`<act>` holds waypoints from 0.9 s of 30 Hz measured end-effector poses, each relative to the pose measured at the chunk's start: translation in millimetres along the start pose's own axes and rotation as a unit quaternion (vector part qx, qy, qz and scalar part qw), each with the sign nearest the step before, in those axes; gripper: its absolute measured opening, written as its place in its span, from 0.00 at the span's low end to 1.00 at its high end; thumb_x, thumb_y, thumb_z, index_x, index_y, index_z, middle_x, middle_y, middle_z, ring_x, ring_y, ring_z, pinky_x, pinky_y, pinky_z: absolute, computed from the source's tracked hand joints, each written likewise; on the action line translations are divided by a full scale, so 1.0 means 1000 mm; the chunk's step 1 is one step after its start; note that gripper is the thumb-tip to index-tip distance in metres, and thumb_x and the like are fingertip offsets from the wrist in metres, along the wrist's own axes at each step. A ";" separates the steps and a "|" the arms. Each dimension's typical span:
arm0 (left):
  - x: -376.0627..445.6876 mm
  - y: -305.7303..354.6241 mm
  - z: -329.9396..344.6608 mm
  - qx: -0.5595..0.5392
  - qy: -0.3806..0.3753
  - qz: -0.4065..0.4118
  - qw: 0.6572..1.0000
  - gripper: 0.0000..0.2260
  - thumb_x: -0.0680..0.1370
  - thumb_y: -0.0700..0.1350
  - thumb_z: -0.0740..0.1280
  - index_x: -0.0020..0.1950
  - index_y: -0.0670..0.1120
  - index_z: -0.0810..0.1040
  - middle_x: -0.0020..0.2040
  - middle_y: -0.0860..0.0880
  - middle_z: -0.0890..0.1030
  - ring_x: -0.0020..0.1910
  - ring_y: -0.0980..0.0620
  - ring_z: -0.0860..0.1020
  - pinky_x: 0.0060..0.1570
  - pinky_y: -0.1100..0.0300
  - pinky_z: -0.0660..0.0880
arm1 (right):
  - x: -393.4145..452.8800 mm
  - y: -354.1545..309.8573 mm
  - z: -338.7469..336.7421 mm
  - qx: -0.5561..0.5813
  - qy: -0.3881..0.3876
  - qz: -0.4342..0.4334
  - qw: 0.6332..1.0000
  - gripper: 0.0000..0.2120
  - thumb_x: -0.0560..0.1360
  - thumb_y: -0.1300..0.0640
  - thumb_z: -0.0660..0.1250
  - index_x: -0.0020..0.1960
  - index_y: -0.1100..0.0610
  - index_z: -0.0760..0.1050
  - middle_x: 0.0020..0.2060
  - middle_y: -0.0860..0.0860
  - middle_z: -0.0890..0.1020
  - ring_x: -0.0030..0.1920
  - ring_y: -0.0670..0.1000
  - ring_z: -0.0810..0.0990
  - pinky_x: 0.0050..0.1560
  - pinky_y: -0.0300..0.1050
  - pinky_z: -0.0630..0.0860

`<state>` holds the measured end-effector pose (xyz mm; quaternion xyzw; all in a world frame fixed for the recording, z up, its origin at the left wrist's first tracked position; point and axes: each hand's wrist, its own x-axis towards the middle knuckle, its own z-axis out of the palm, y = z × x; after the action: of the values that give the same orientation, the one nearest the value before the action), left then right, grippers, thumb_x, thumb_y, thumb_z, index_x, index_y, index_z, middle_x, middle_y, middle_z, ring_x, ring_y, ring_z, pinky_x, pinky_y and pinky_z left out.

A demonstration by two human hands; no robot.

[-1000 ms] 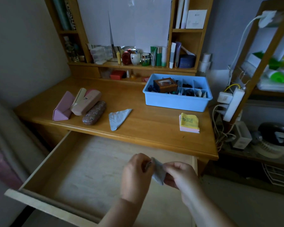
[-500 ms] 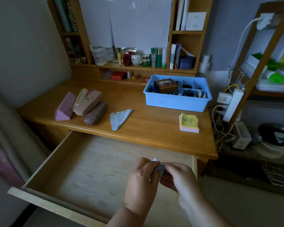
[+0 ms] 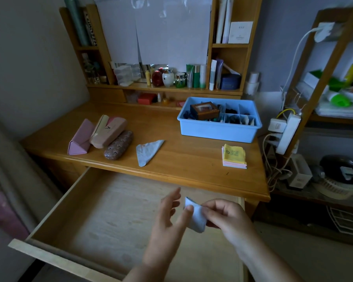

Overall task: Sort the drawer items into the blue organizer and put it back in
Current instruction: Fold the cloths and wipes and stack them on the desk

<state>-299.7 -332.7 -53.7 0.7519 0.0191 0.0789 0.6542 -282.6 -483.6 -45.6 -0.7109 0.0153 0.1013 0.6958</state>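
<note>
A small pale blue folded cloth is held in the air above the open, bare drawer, near its right side. Its long axis runs from upper left to lower right, the narrower end pointing up toward the tabletop edge. The right hand pinches it between thumb and forefinger along its right edge, the other fingers curled in. The left hand is loosely spread, its fingers apart; one fingertip touches the cloth's left edge while the rest stand clear of it.

On the tabletop beyond, the blue organizer sits at the back right, its compartments partly filled, with a brown box resting in its left section. In front of it, near the right edge, lies a stack of yellow and pink cloths. Another grey-blue cloth, folded to a triangle, lies near the middle, and three glasses cases lie together at the left, touching.
</note>
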 end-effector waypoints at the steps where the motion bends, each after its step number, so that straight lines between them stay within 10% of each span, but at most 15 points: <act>1: 0.004 0.002 -0.001 -0.050 -0.037 -0.077 0.995 0.24 0.66 0.56 0.71 0.60 0.52 0.76 0.54 0.53 0.80 0.54 0.59 0.77 0.54 0.66 0.72 | -0.001 -0.004 -0.003 -0.023 -0.031 -0.022 0.999 0.08 0.74 0.64 0.69 0.39 0.56 0.83 0.36 0.53 0.85 0.38 0.47 0.81 0.42 0.40 0.76; 7: 0.005 0.018 -0.008 -0.116 -0.102 -0.065 0.986 0.06 0.70 0.40 0.71 0.33 0.44 0.80 0.32 0.49 0.80 0.33 0.57 0.77 0.35 0.68 0.71 | -0.005 -0.012 -0.013 -0.119 -0.016 -0.087 0.989 0.08 0.74 0.64 0.69 0.37 0.56 0.80 0.30 0.50 0.81 0.33 0.45 0.77 0.37 0.41 0.71; 14: 0.009 0.023 -0.019 0.034 -0.117 0.042 0.992 0.08 0.76 0.39 0.67 0.40 0.47 0.84 0.38 0.48 0.84 0.39 0.51 0.80 0.43 0.59 0.74 | -0.006 -0.022 -0.019 -0.086 -0.043 -0.047 0.994 0.06 0.75 0.64 0.67 0.41 0.59 0.79 0.23 0.48 0.75 0.23 0.44 0.70 0.26 0.36 0.68; 20: 0.028 0.023 -0.007 0.021 -0.109 0.005 0.994 0.10 0.77 0.35 0.65 0.42 0.45 0.83 0.25 0.49 0.77 0.24 0.55 0.73 0.27 0.65 0.71 | 0.001 -0.029 -0.018 -0.011 -0.023 0.012 1.000 0.07 0.77 0.67 0.63 0.42 0.60 0.75 0.30 0.52 0.82 0.33 0.47 0.83 0.34 0.38 0.78; 27: 0.076 0.014 0.034 -0.015 -0.180 0.008 0.984 0.09 0.72 0.31 0.70 0.38 0.45 0.81 0.43 0.50 0.84 0.39 0.57 0.80 0.40 0.68 0.74 | 0.031 -0.029 -0.066 -0.114 0.018 -0.040 0.993 0.05 0.75 0.65 0.67 0.44 0.58 0.80 0.41 0.52 0.84 0.41 0.48 0.80 0.45 0.38 0.73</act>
<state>-221.0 -358.3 -37.5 0.7438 -0.1061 -0.0524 0.6578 -239.1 -544.1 -21.0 -0.7872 -0.0123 0.0619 0.6135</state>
